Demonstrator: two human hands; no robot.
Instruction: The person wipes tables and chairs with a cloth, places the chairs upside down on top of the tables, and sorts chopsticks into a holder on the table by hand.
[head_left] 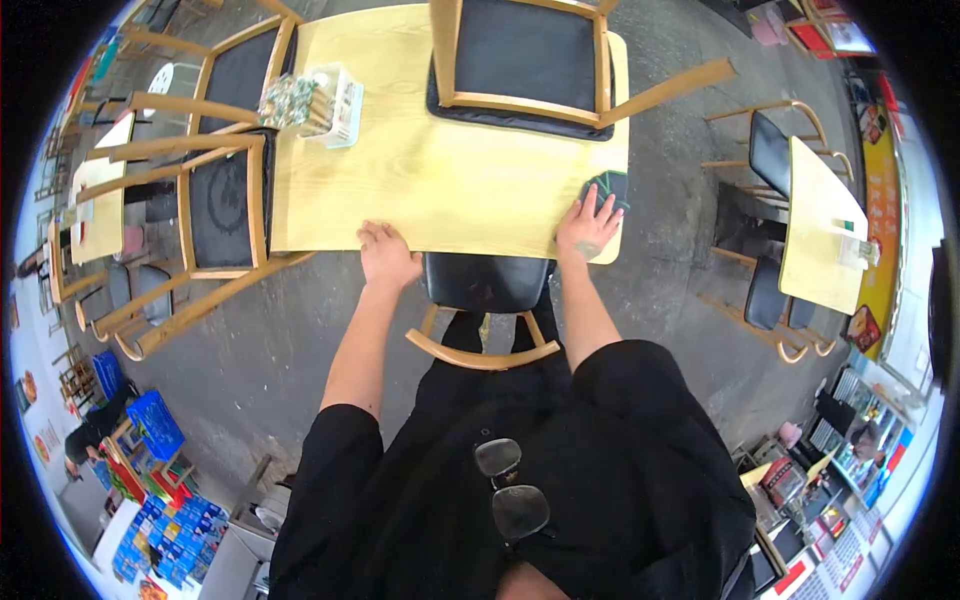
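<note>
My right hand (588,226) lies on a dark green cloth (616,186) at the right end of a pale yellow wood-grain table (430,180). Its fingers are spread over the cloth, pressing it to the tabletop rather than wrapping round it. Further left, my left hand (388,256) rests on the table's near edge, fingers on the top and thumb apart, holding nothing. Between my arms a chair with a black seat (485,282) and a curved wooden rail (482,352) is partly under the table.
A white basket (345,108) with wrapped utensils (298,104) stands at the table's left. An upturned chair (525,55) lies on the far part. More chairs (222,205) with upward legs crowd the left side. Another yellow table (822,230) stands to the right across grey floor (665,290).
</note>
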